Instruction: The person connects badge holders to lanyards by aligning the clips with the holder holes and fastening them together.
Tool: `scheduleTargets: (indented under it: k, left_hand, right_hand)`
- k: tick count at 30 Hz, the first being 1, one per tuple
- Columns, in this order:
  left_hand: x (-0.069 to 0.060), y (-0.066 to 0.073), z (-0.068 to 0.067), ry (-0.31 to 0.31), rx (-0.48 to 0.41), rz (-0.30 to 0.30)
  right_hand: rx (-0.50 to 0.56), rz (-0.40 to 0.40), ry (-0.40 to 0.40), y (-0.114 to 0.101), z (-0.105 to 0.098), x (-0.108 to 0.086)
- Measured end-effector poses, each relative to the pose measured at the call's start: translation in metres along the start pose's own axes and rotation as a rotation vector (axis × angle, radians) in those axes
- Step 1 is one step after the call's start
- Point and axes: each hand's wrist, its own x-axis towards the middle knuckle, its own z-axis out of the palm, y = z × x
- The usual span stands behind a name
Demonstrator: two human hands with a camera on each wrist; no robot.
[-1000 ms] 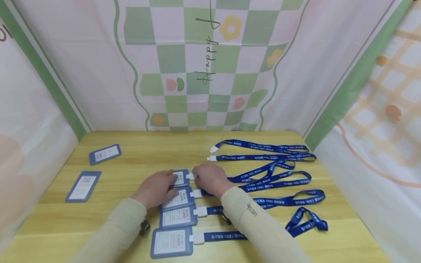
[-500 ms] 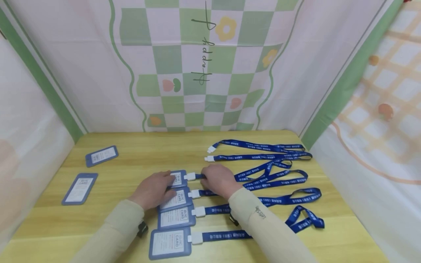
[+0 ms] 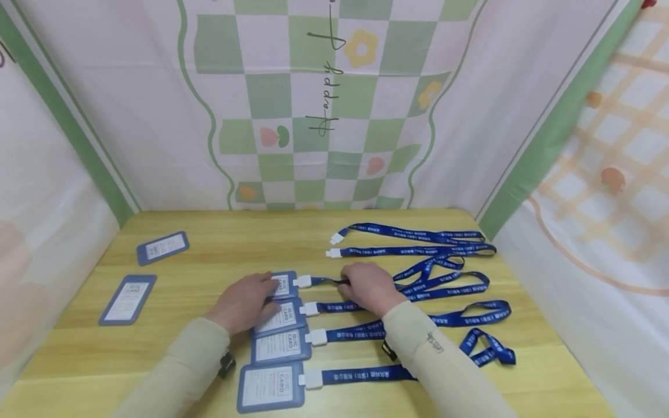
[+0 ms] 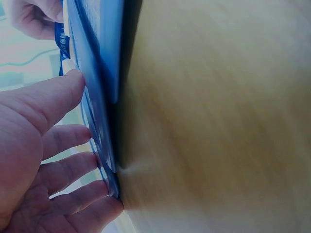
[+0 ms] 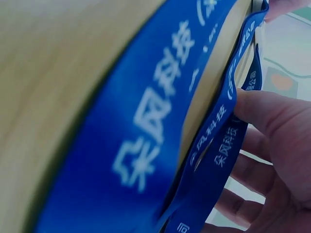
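Observation:
My left hand (image 3: 244, 303) lies over the left ends of the two farthest badge holders in the row, the top badge holder (image 3: 284, 284) and the second badge holder (image 3: 286, 315). Its fingers look fairly straight in the left wrist view, their tips touching the blue holders' edges. To the right, my right hand (image 3: 370, 284) pinches the blue lanyard (image 3: 323, 281) joined to the top holder by a white clip (image 3: 303, 281). In the right wrist view the thumb meets a printed strap (image 5: 221, 116); the fingertips are partly hidden behind the straps.
Nearer me lie the third badge holder (image 3: 279, 346) and the front badge holder (image 3: 270, 387), both with lanyards. Two loose badge holders (image 3: 127, 300) rest at the left. Two unattached lanyards (image 3: 413, 251) lie at the back right. A curtain (image 3: 334, 116) stands behind the table.
My right hand has slid rightward from the white clip along the top lanyard, leaving more strap visible. The left hand has stayed on the holders.

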Motion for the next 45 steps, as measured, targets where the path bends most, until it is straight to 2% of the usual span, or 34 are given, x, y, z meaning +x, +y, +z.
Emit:
scheduleTargets:
  k: [13,33,41,45]
  left_hand:
    - [0.001,0.0,0.001,0.011,0.03,0.004]
    - [0.001,0.002,0.001,0.002,0.023,-0.014]
    - [0.0,0.003,0.0,0.003,0.023,-0.014]
    - [0.0,0.004,0.0,-0.002,0.02,-0.02]
  right_hand:
    - [-0.003,0.076,-0.043,0.011,-0.003,-0.006]
    - [0.025,0.096,-0.081,0.009,-0.007,-0.006]
    - [0.048,0.105,-0.06,0.006,-0.011,-0.002]
    - [0.021,0.074,0.002,0.005,-0.011,0.0]
